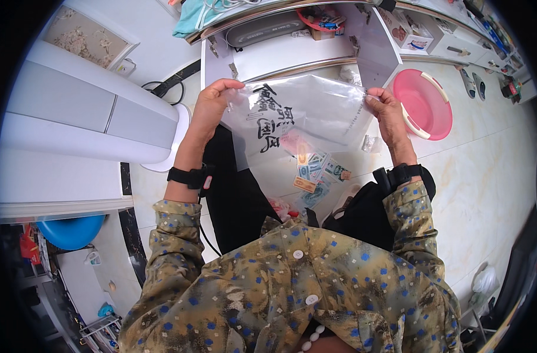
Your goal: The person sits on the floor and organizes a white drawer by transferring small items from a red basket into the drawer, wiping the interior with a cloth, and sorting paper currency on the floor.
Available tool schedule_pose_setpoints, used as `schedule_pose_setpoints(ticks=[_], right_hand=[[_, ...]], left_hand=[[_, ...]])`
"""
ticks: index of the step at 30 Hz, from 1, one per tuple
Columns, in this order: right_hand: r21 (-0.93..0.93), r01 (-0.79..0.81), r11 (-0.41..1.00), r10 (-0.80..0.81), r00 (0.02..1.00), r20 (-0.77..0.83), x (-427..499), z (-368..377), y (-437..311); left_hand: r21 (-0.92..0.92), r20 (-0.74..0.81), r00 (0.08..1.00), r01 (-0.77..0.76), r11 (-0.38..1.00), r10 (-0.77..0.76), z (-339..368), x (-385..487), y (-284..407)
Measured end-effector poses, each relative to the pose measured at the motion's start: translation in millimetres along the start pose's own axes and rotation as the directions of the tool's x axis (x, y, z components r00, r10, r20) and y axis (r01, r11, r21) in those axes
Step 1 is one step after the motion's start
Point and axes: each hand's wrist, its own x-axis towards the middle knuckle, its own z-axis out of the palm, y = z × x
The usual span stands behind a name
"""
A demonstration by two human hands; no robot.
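Observation:
A clear plastic bag [321, 106] with black printed characters is stretched between my two hands. My left hand [213, 103] pinches its upper left corner, and my right hand [385, 108] pinches the upper right edge. Below the bag, several banknotes [314, 170] lie in a loose, overlapping pile on the floor, partly seen past the bag's lower edge. A red and white plastic bag [280, 206] lies by my legs, mostly hidden by my shirt. Near my right wrist, a small crumpled clear wrapper [371, 144] rests on the tiles.
A white cabinet [290, 55] stands in front with its doors open, holding a grey long device [268, 31] and a red basket [323, 20]. At the right is a pink basin [422, 105]; slippers [473, 83] lie beyond. A tall white appliance [92, 106] stands at the left.

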Motion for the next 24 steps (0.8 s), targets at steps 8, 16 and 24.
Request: schedule_pose_setpoints(ticks=[8,16,24], right_hand=[[-0.049,0.109,0.993,-0.116,0.976,-0.184,4,-7,2],[0.101,-0.059,0.993,0.070,0.992,-0.109,1,-2,4],[0.144,-0.079,0.986,0.097,0.988,-0.119,3,-6,9]], left_hand=[[0.289,-0.122,0.985,-0.084,0.954,0.124,8,9,-19],[0.517,-0.060,0.881,-0.375,0.770,0.469,34,-1,-3],[0.491,0.065,0.864,-0.463,0.738,0.500,44,-3,7]])
